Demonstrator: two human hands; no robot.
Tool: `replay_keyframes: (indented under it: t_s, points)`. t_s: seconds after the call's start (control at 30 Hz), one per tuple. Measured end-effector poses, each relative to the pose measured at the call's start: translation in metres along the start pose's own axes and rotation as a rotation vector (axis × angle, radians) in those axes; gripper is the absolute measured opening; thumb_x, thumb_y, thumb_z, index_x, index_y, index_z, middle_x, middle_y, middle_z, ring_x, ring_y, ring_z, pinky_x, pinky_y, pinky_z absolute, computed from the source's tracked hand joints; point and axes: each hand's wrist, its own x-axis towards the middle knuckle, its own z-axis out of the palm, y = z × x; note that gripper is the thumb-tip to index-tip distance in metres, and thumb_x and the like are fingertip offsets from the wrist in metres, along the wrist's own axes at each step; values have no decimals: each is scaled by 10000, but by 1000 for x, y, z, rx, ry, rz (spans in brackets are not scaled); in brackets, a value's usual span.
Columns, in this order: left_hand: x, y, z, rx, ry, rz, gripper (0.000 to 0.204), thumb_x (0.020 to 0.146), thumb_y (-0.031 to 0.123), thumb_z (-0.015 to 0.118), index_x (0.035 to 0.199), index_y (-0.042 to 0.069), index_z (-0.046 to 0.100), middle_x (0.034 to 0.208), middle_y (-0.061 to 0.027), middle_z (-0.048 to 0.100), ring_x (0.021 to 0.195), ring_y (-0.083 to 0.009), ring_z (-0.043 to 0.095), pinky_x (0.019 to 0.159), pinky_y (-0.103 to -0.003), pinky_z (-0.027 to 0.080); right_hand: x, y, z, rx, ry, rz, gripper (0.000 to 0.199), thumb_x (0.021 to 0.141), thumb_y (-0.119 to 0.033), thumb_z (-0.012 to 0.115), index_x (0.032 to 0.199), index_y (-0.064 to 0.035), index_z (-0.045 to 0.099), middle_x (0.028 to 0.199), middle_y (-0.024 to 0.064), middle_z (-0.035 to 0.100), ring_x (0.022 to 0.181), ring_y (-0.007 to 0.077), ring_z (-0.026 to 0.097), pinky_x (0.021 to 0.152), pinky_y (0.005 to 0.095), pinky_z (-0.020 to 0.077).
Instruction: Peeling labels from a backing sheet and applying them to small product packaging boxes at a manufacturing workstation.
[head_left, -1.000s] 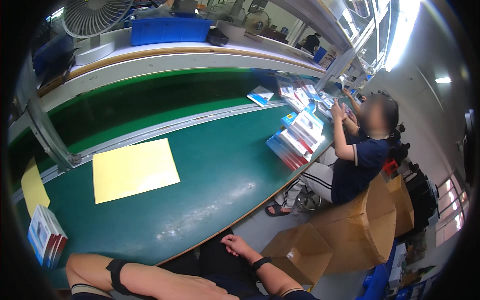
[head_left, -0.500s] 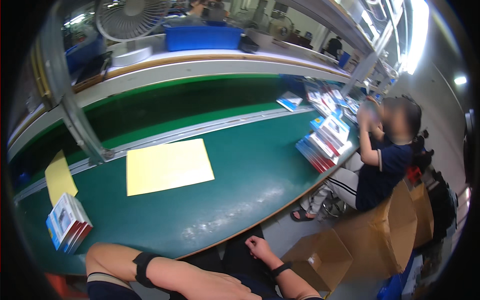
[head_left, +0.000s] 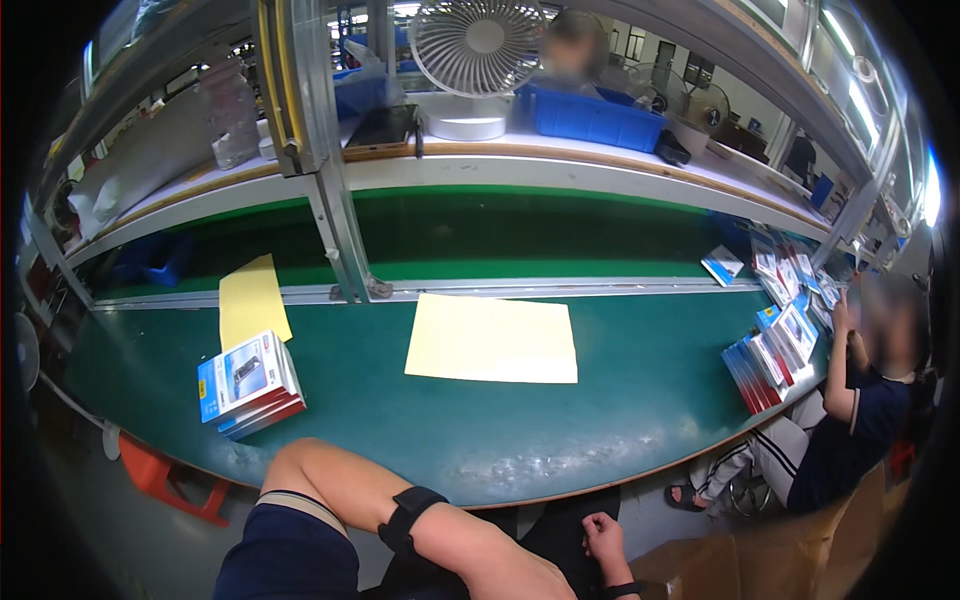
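Observation:
My left arm reaches across the front of me, a black strap around it. My left hand [head_left: 528, 572] runs off the lower edge of the picture, so its fingers are hidden. Over my dark-clothed lap, just below the table edge, my right hand [head_left: 603, 538] rests with its fingers curled in and nothing visible in them. A pale yellow sheet [head_left: 492, 340] lies flat on the green table [head_left: 370, 410] in front of me. To its left stands a small stack of white, blue and red boxes [head_left: 250, 380], close to my left elbow. Neither hand touches the boxes.
Behind those boxes lies another yellow sheet [head_left: 252, 305]. More boxes [head_left: 770, 355] are piled at the right, where a co-worker [head_left: 850, 410] sits with raised hands. A shelf holds a fan [head_left: 485, 45] and blue bin [head_left: 595, 118]. Cardboard [head_left: 760, 555] stands lower right; a red stool [head_left: 170, 480], left.
The view has swung left, so the table and boxes appear farther right. My left hand's fingers have slipped out of the picture. My right hand stays curled over my lap.

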Motion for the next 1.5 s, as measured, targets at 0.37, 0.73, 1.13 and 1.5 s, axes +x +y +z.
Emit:
replay_keyframes:
  t_s: [0.37,0.73,1.13,1.5]
  points:
    - [7,-7,10,153,-3,32,180,858,205,610,847,37,546,860,-155,546,814,-359,579,682,-447,466,14,5,-3,18,-57,32,146,957,-180,627,921,-38,628,564,47,601,398,114,516,381,266,402]
    - [11,-11,3,522,158,204,155,841,243,575,836,102,509,758,-47,467,652,-235,518,577,-382,389,-27,-29,-13,178,-389,7,166,955,-182,638,1001,-23,649,771,51,659,609,120,611,566,258,503]
    - [8,-23,-3,464,220,-20,75,874,168,584,896,103,555,897,-12,522,809,-149,554,688,-289,397,-173,-197,-64,-177,-586,-977,317,836,-282,768,965,-27,631,883,95,564,791,291,595,669,358,496]
    - [20,-14,11,366,427,-101,130,809,118,735,879,37,662,711,-25,490,627,-177,555,611,-285,450,-220,-128,-74,-439,-360,-466,229,843,-108,653,1070,-141,635,935,67,623,869,269,639,711,356,522]
